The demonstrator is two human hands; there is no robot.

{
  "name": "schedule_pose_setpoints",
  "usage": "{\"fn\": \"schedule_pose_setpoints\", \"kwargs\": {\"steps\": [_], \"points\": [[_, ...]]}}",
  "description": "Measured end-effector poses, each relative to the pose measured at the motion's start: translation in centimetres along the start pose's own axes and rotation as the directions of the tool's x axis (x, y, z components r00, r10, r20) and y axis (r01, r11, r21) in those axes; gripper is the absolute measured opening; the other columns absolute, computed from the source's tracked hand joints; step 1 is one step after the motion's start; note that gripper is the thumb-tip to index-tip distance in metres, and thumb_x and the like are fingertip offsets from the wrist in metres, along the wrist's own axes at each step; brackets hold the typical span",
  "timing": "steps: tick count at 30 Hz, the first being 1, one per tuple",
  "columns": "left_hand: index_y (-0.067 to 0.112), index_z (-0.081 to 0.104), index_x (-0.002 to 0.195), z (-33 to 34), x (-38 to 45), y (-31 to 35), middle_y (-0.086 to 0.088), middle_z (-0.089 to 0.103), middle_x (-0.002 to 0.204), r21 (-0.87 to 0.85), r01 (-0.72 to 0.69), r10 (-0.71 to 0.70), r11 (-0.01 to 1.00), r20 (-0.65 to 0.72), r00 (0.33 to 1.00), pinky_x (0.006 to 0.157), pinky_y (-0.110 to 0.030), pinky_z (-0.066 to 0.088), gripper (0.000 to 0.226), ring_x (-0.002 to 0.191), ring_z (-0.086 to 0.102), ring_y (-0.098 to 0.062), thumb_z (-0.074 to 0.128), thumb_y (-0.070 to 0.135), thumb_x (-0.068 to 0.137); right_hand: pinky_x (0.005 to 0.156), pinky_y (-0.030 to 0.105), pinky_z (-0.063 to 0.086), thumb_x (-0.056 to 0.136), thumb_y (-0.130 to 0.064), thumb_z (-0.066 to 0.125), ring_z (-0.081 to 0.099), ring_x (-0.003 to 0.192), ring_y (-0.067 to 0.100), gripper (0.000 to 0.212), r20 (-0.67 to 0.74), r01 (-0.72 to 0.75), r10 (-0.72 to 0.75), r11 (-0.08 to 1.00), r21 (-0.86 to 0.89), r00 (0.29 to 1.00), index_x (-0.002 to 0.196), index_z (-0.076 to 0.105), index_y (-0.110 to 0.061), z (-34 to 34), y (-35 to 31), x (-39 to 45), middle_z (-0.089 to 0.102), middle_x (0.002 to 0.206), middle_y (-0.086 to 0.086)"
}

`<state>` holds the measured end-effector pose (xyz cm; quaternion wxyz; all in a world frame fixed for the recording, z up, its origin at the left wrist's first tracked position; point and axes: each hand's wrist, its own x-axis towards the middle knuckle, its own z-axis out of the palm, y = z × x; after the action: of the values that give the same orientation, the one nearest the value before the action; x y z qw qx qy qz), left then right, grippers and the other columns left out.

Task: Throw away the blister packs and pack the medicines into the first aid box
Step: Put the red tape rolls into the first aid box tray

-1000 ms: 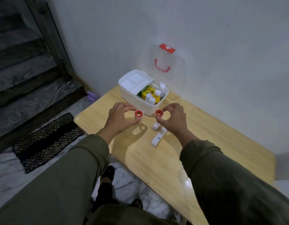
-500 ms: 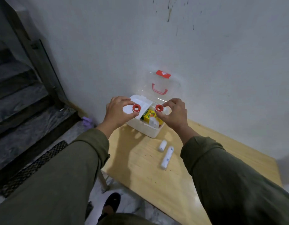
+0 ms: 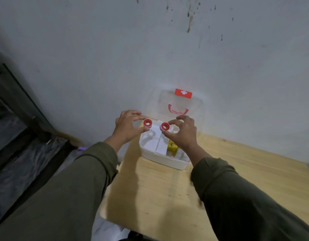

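Sleeves, two, olive green, nearest to us, reaching over one wooden table (image 3: 237,180). Hands, two: our left hand (image 3: 128,126) pinches one red-rimmed tape roll (image 3: 147,122) between thumb and fingers; our right hand (image 3: 183,134) pinches a second red tape roll (image 3: 165,126) likewise. Both rolls hang over one white first aid box (image 3: 160,158), open on the table, one yellow carton (image 3: 172,148) inside. Clear lid (image 3: 181,105), one, red handle, upright against the wall.
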<state>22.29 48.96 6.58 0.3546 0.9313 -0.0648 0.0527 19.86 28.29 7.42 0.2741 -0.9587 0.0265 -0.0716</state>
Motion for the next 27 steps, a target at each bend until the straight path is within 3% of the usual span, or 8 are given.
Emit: {"fn": "schedule_pose_setpoints", "kwargs": {"steps": [9,20,27], "points": [[0.028,0.065,0.118,2.6,2.9,-1.9,0.007,0.049,0.136,0.005,-0.033,0.032,0.999,0.161,0.986,0.106,-0.04,0.026,0.045,0.129,0.035,-0.017,0.072,0.044,0.076,0.105,0.038,0.027,0.076,-0.053,0.068,0.031,0.128,0.02,0.043,0.055,-0.029,0.036,0.993,-0.117,0.998,0.11,0.066,-0.028,2.7,-0.8,1.2,0.046,0.135,-0.001],[0.029,0.062,0.121,4.4,5.5,-3.0,0.008,0.046,0.14,0.058,-0.059,0.041,0.997,0.268,0.962,0.107,-0.04,0.025,0.048,0.132,0.031,-0.017,0.071,0.046,0.077,0.104,0.038,0.028,0.074,-0.055,0.07,0.029,0.129,0.021,0.042,0.073,-0.083,0.095,0.986,-0.148,0.993,0.108,0.068,-0.03,4.2,-0.2,1.8,0.044,0.136,-0.001],[0.032,0.059,0.124,4.3,5.5,-3.3,0.008,0.046,0.141,0.004,-0.073,0.068,0.997,0.325,0.943,0.11,-0.043,0.028,0.05,0.133,0.031,-0.018,0.072,0.044,0.077,0.107,0.041,0.027,0.073,-0.056,0.069,0.028,0.13,0.021,0.042,0.109,-0.098,0.117,0.981,-0.167,0.987,0.108,0.069,-0.033,4.7,0.1,2.4,0.043,0.139,-0.002]]}}
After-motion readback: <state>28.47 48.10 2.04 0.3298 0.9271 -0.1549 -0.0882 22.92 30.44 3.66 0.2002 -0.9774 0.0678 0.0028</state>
